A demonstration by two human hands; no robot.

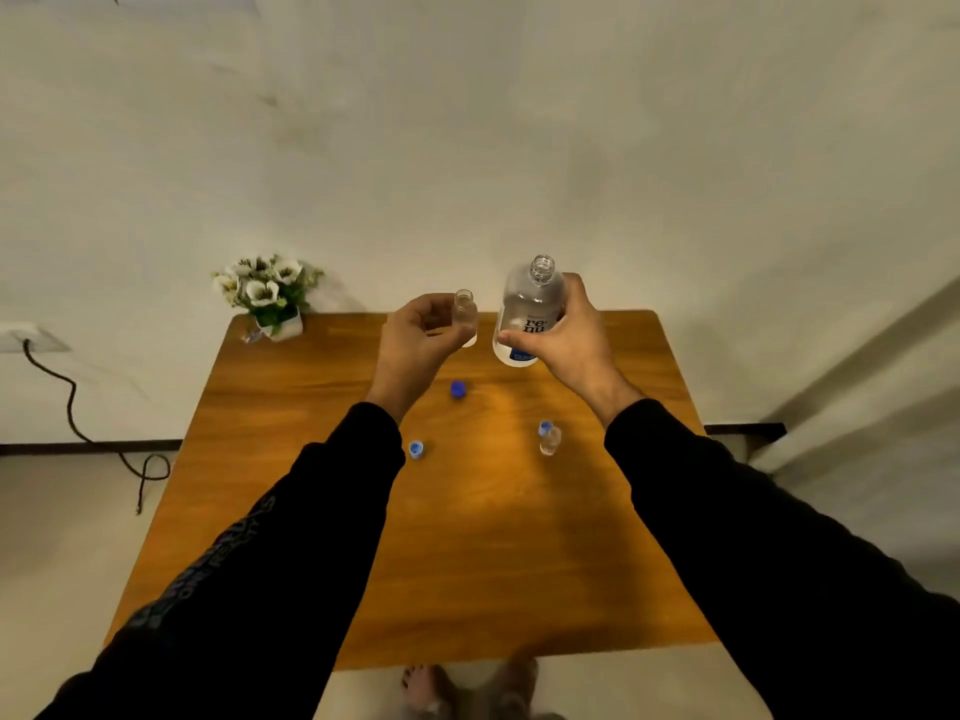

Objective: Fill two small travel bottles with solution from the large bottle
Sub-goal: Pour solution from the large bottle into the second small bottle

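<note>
behind left hand (pixel 415 337) fingers, small bottle (pixel 465 317) base hidden.

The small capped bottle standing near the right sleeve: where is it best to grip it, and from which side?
Grip the small capped bottle around its clear body, below the light blue cap, probably coming from above or from the right. It stands upright and alone on the wooden table, so the sides are free, and this leaves the cap free to unscrew.

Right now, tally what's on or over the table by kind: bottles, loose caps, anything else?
Large bottle: 1
Small bottles: 2 (held, capped on the table)
Loose blue caps: 2 ()
Flower pot: 1
Total: 6
</note>
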